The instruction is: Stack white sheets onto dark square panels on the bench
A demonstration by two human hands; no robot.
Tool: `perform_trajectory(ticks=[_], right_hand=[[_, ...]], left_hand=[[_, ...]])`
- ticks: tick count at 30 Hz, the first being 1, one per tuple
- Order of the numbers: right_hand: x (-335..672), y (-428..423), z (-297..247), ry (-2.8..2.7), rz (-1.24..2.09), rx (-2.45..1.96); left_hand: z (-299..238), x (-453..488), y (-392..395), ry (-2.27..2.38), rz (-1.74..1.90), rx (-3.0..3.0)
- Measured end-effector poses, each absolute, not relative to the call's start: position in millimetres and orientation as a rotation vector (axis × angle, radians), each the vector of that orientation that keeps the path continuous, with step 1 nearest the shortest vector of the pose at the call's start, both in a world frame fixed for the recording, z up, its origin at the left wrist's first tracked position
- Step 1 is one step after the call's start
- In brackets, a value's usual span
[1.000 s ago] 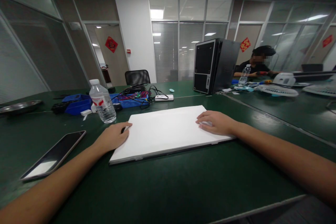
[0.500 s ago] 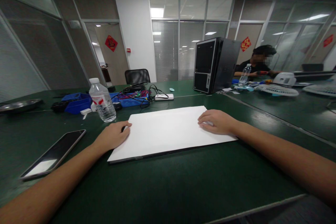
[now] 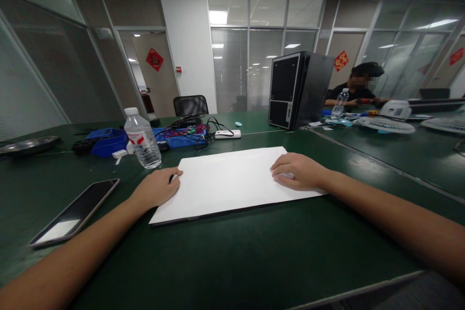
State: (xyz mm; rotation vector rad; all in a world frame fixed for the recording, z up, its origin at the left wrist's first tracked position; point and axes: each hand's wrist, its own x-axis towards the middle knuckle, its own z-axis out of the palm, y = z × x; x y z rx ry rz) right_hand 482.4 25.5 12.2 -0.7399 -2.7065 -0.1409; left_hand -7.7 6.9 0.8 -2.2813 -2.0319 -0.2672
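Observation:
A white sheet of paper (image 3: pixel 225 181) lies in front of me over a thin, flat dark thing, whose edge shows along the near side. My left hand (image 3: pixel 157 188) is at the sheet's left edge, closed on it, with the thumb on top; its other fingers are partly hidden. Palm down on the right part of the sheet rests my right hand (image 3: pixel 298 172), its fingers stretched out and slightly bent. Left of my left hand lies a smartphone (image 3: pixel 76 210), screen up. Behind that hand a clear water bottle (image 3: pixel 143 140) stands upright.
Blue trays (image 3: pixel 109 144) and a tangle of wires (image 3: pixel 185 130) sit at the back left, near a white power strip (image 3: pixel 227 134). A black computer tower (image 3: pixel 298 89) stands behind the sheet. Farther right, a person (image 3: pixel 358 89) sits behind white fan parts (image 3: pixel 387 123).
My right hand has slid slightly left and toward me over the paper. My left hand and the sheet look almost unchanged.

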Motion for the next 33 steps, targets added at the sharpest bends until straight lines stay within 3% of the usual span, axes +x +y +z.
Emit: perform_trajectory(ticks=[11, 33], right_hand=[[453.2, 4.7, 13.4, -2.801, -0.019, -0.394], [451.6, 3.9, 11.7, -2.829, -0.09, -0.448]], left_hand=[[2.7, -9.0, 7.0, -2.055, -0.329, -2.281], [-2.3, -3.1, 8.5, -2.073, -0.208, -2.345]])
